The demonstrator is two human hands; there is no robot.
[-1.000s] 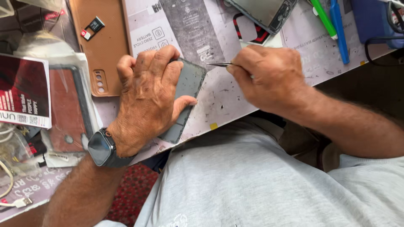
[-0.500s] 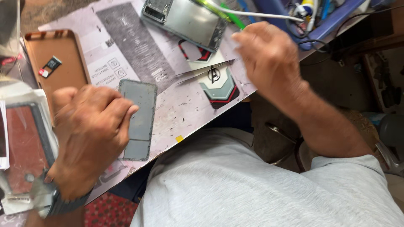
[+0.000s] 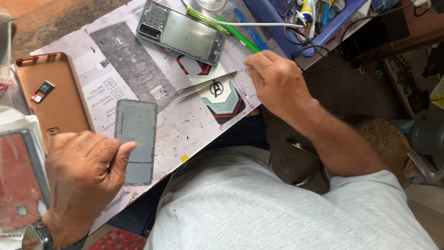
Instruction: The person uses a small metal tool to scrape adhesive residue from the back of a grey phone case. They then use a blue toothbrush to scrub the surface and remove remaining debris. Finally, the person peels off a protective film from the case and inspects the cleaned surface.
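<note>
Nearest, our left hand (image 3: 81,178) hangs half-curled, holding nothing, thumb just beside the grey panel (image 3: 135,141) lying flat on the mat (image 3: 185,125). Farther out, our right hand (image 3: 277,81) pinches thin tweezers (image 3: 241,70). We judge a pause between panel work; resuming calls for steadying the panel.

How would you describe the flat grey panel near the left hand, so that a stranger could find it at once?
Start at the large printed sheet covering the worktop. Near its lower left edge, just right of the left hand, lies a flat grey rectangular panel. Unlike the brown phone case to its left and the opened phone higher up, it is plain, thin and dull grey, with no holes or parts visible.
</note>
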